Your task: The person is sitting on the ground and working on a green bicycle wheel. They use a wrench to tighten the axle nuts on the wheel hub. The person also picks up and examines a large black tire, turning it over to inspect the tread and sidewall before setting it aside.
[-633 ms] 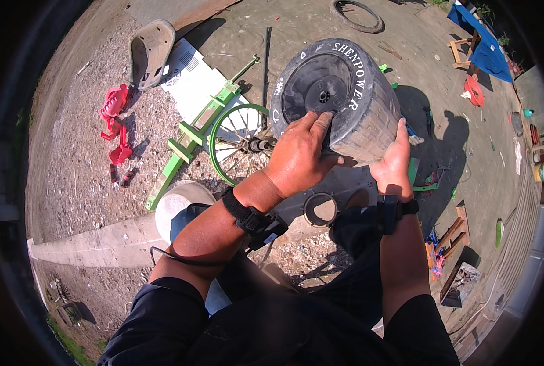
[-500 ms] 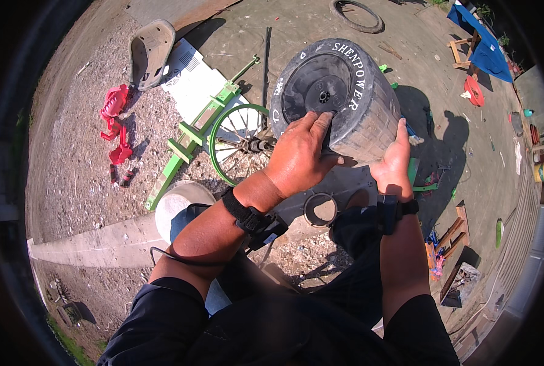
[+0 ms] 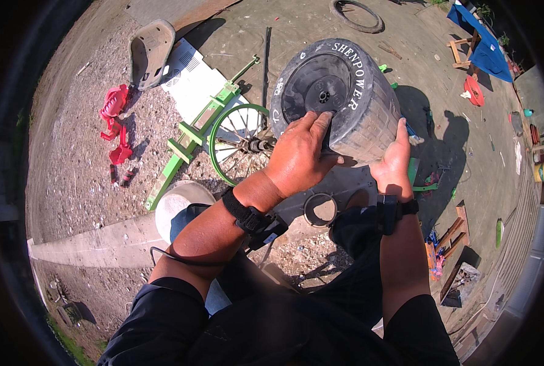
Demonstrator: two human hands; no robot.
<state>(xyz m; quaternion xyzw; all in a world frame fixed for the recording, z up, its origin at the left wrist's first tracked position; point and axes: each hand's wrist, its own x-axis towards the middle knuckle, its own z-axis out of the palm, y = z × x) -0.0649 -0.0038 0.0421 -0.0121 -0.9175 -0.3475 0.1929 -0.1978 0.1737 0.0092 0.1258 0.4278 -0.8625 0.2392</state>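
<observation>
seemingly, room between wheel (image 3: 339, 100) and tyre (image 3: 364, 28)

the black wheel (image 3: 369, 125) looks matt, scuffed plastic, and the spoked wheel (image 3: 255, 145) painted metal.

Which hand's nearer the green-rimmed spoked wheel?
Left. The left hand, on the face of the black wheel, is just right of the spoked wheel; the right hand is farther right, against the black wheel's tread.
</observation>
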